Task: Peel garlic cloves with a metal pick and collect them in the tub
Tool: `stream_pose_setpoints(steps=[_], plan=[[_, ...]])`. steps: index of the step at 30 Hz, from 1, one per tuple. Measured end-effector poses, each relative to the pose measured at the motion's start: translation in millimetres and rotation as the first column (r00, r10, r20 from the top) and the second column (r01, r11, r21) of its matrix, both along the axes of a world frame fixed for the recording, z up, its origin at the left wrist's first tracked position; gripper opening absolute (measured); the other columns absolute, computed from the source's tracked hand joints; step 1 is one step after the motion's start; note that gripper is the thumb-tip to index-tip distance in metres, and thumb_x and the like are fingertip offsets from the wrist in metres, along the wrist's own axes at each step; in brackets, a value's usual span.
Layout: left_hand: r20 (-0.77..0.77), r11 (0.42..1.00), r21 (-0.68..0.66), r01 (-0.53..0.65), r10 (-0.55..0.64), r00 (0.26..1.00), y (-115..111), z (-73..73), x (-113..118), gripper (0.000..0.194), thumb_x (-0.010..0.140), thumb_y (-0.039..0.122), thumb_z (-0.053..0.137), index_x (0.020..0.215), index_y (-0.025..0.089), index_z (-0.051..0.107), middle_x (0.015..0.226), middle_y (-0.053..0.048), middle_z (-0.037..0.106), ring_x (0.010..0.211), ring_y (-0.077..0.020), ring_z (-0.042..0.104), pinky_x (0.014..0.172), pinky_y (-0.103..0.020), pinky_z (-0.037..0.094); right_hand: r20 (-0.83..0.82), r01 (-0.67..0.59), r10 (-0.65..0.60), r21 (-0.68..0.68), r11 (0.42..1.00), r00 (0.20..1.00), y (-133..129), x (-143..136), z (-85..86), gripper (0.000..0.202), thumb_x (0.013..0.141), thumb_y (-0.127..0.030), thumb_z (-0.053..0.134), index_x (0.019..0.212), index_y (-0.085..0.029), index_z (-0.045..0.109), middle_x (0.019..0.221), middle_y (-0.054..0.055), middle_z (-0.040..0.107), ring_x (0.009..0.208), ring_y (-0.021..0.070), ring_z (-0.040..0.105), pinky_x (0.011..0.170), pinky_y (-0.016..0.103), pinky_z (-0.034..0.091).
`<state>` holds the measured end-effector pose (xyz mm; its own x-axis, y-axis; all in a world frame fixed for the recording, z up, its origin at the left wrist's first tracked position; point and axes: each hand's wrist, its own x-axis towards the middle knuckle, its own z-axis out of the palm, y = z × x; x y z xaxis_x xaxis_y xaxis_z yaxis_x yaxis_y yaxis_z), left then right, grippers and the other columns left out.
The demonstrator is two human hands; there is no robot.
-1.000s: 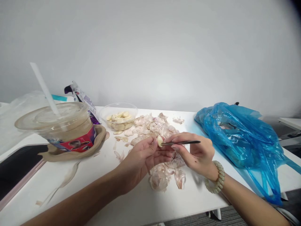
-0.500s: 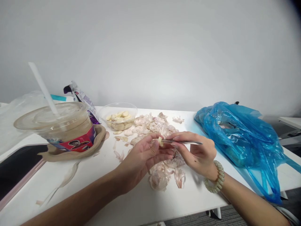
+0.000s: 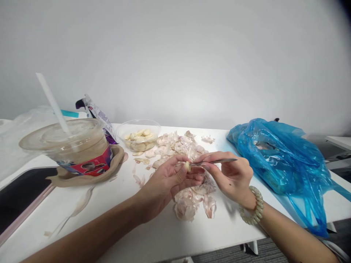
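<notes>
Between the thumb and fingers of my left hand [image 3: 164,186] is a small pale garlic clove [image 3: 188,166]. My right hand [image 3: 230,175], with a beaded bracelet at the wrist, pinches a thin metal tool [image 3: 216,161] whose tip touches the clove. Papery garlic skins [image 3: 186,206] lie heaped under and behind both hands. A clear round bowl [image 3: 152,128] behind my left hand holds several peeled cloves [image 3: 139,138].
A lidded cup with a straw [image 3: 79,146] sits in a cardboard holder [image 3: 116,160] at the left, beside a dark-screened device [image 3: 22,193]. Behind it leans a purple and white packet [image 3: 98,113]. A blue plastic bag [image 3: 282,160] covers the table's right side.
The metal tool has tilted slightly, its far end now higher, and my right hand has shifted slightly with it. My left hand stays nearly in place, holding the clove.
</notes>
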<state>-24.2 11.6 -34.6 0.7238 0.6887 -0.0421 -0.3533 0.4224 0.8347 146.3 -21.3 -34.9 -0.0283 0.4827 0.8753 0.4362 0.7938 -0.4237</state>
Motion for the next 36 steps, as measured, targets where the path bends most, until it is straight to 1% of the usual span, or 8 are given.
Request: stream_pose_setpoints(steps=[7, 17, 21, 29, 33, 36], plan=[[-0.004, 1.0, -0.01, -0.01, 0.01, 1.0, -0.2, 1.8, 0.1, 0.009, 0.086, 0.016, 0.053, 0.095, 0.017, 0.051, 0.087, -0.005, 0.071, 0.08, -0.0122, 0.066, 0.083, -0.027, 0.05, 0.011, 0.003, -0.003, 0.001, 1.0, 1.0, 0.1, -0.4, 0.6, 0.02, 0.074, -0.004, 0.063, 0.087, -0.02, 0.066, 0.077, 0.002, 0.072, 0.072, 0.0182, 0.07, 0.061, 0.031, 0.059], [-0.001, 0.999, -0.046, -0.006, 0.006, 1.0, -3.3, 3.7, 1.7, 0.013, 0.085, 0.015, 0.055, 0.096, 0.016, 0.05, 0.086, -0.008, 0.071, 0.078, -0.0127, 0.066, 0.081, -0.028, 0.05, 0.012, 0.058, -0.058, 0.035, 0.998, 0.998, 0.8, 1.2, -1.8, 0.024, 0.073, -0.003, 0.064, 0.088, -0.021, 0.066, 0.075, 0.001, 0.071, 0.072, 0.0185, 0.07, 0.06, 0.031, 0.06], [-0.004, 0.999, -0.048, -0.014, 0.014, 1.0, -2.9, 3.7, 2.5, 0.012, 0.085, 0.015, 0.055, 0.097, 0.015, 0.05, 0.088, -0.008, 0.071, 0.078, -0.0126, 0.066, 0.08, -0.027, 0.051, 0.009, 0.045, -0.046, 0.056, 0.997, 0.999, 0.5, 1.8, -2.0, 0.026, 0.072, -0.002, 0.065, 0.089, -0.021, 0.066, 0.077, 0.001, 0.072, 0.073, 0.0189, 0.07, 0.061, 0.032, 0.06], [0.005, 0.998, -0.048, -0.038, 0.039, 0.999, -2.3, 1.8, 0.6, 0.015, 0.082, 0.015, 0.06, 0.094, 0.016, 0.052, 0.09, -0.009, 0.072, 0.079, -0.0136, 0.067, 0.082, -0.027, 0.05, 0.004, 0.012, -0.012, 0.042, 0.999, 1.0, -0.3, 0.8, -0.5, 0.028, 0.072, -0.003, 0.065, 0.093, -0.022, 0.065, 0.081, 0.001, 0.073, 0.075, 0.0193, 0.071, 0.062, 0.033, 0.062], [0.009, 0.998, -0.044, -0.034, 0.034, 0.999, -2.0, 1.5, 0.1, 0.013, 0.083, 0.015, 0.059, 0.094, 0.017, 0.053, 0.09, -0.008, 0.072, 0.079, -0.0135, 0.067, 0.082, -0.027, 0.05, -0.012, -0.005, 0.006, 0.05, 0.999, 1.0, 0.6, 0.0, -0.4, 0.029, 0.072, -0.002, 0.064, 0.093, -0.022, 0.065, 0.08, 0.001, 0.073, 0.074, 0.0195, 0.071, 0.062, 0.033, 0.062], [0.019, 0.999, -0.043, -0.034, 0.034, 0.999, -1.7, 0.4, 0.0, 0.014, 0.082, 0.016, 0.059, 0.095, 0.017, 0.054, 0.091, -0.009, 0.072, 0.08, -0.014, 0.067, 0.082, -0.028, 0.05, -0.009, 0.006, -0.006, 0.05, 0.999, 1.0, 0.7, 0.0, -0.4, 0.027, 0.073, -0.003, 0.063, 0.092, -0.022, 0.065, 0.078, 0.001, 0.073, 0.073, 0.0195, 0.071, 0.061, 0.032, 0.061]])
